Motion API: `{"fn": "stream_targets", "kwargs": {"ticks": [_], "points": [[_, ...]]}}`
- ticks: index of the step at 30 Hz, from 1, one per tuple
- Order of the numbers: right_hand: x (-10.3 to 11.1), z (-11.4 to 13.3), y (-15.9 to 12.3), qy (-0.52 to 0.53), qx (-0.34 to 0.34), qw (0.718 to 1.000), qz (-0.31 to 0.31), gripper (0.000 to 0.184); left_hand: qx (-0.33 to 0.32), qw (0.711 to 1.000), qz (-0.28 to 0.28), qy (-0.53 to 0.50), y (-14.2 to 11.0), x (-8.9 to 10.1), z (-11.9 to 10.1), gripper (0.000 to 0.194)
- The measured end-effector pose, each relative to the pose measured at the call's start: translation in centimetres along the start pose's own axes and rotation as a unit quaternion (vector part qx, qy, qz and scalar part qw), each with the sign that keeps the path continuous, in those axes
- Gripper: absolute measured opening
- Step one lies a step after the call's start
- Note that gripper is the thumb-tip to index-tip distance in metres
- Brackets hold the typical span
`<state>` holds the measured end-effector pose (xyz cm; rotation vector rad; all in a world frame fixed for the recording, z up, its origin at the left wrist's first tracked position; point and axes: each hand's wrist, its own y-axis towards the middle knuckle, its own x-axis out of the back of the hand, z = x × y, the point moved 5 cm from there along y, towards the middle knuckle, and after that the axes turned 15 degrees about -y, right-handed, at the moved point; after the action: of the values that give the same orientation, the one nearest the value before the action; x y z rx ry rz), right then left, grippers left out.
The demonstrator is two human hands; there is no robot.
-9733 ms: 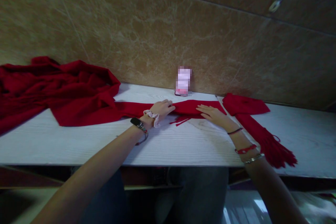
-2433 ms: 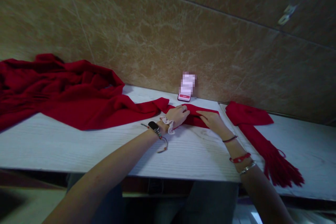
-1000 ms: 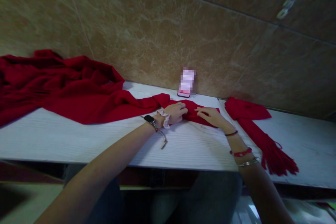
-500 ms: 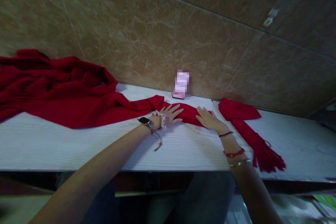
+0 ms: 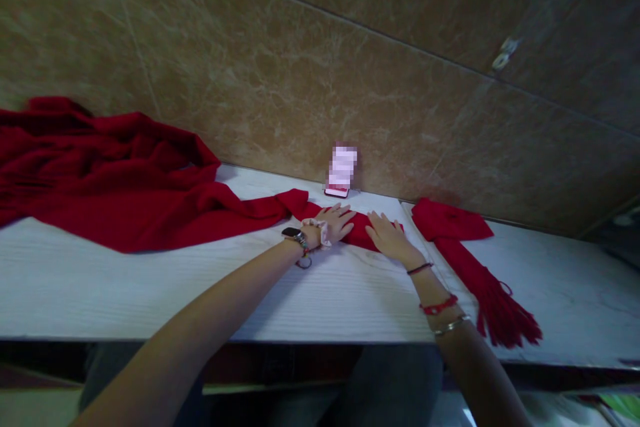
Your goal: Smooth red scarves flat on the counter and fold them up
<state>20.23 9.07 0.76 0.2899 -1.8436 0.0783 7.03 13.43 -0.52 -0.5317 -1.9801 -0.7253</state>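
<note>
A long red cloth [image 5: 135, 213] lies bunched and wrinkled over the left of the white table and narrows to a flat folded strip [image 5: 361, 233] in the middle. My left hand [image 5: 336, 222] rests flat on that strip with its fingers stretched out. Lying on the strip's right part is my right hand [image 5: 393, 239], palm down and fingers extended. Neither hand grips anything. Right of my hands lies a knotted red piece [image 5: 445, 219] with a tassel [image 5: 510, 313] that hangs toward the front edge.
A phone [image 5: 341, 170] with a blurred-out screen leans against the brown marbled wall [image 5: 280, 73] behind the strip. The white table [image 5: 125, 300] has a seam right of my hands. A small white fitting [image 5: 506, 53] is on the wall.
My left hand has slid right along the red strip. My right hand has shifted slightly left, so the hands are closer together. The whole view has moved a little.
</note>
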Motion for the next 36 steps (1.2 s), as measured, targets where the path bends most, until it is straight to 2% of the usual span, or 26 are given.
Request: {"fn": "stream_targets", "kwargs": {"ticks": [5, 9, 11, 14, 16, 18, 21, 26, 29, 32, 34, 36], "points": [[-1.9, -4.6, -0.9, 0.006, -0.052, 0.997, 0.057, 0.046, 0.073, 0.996, -0.04, -0.013, -1.8, -0.1, 1.5, 0.046], [-1.3, -7.1, -1.5, -0.03, -0.114, 0.992, 0.039, 0.045, 0.1, 0.994, -0.048, -0.012, -2.4, 0.4, 1.0, 0.05], [0.2, -6.4, -1.3, -0.048, -0.126, 0.991, -0.012, 0.047, 0.114, 0.992, -0.053, -0.011, -2.5, 0.5, 0.7, 0.051], [2.1, -2.8, -0.2, -0.026, -0.066, 0.994, -0.088, 0.048, 0.125, 0.99, -0.06, -0.009, -2.6, 0.5, 0.5, 0.052], [2.3, -0.1, 0.5, 0.007, -0.003, 0.996, -0.086, 0.047, 0.129, 0.99, -0.06, -0.009, -2.7, 0.6, 0.5, 0.053], [1.6, 1.7, 0.9, 0.01, 0.034, 0.998, -0.059, 0.047, 0.133, 0.989, -0.056, -0.01, -2.8, 0.5, 0.7, 0.054], [0.1, 1.3, 0.6, -0.013, 0.027, 0.999, -0.021, 0.047, 0.142, 0.989, -0.048, -0.009, -2.9, 0.3, 1.0, 0.056], [-1.2, -3.2, -1.1, -0.056, -0.035, 0.998, 0.005, 0.047, 0.134, 0.991, -0.018, 0.002, -3.1, -0.3, 0.9, 0.058], [-1.0, -4.6, -1.5, -0.086, -0.076, 0.993, -0.005, 0.046, 0.139, 0.99, -0.01, 0.008, -3.3, -0.3, 0.7, 0.057], [0.1, -3.4, -0.9, -0.082, -0.075, 0.992, -0.055, 0.045, 0.124, 0.992, -0.008, 0.014, -3.4, 0.2, 0.6, 0.056], [0.9, -1.5, -0.1, -0.046, -0.045, 0.995, -0.078, 0.045, 0.091, 0.995, -0.019, 0.025, -3.4, 0.9, 0.4, 0.053], [1.5, 0.4, 0.8, -0.013, -0.006, 0.997, -0.075, 0.046, 0.061, 0.996, -0.049, 0.041, -3.4, 2.1, 0.5, 0.047]]}}
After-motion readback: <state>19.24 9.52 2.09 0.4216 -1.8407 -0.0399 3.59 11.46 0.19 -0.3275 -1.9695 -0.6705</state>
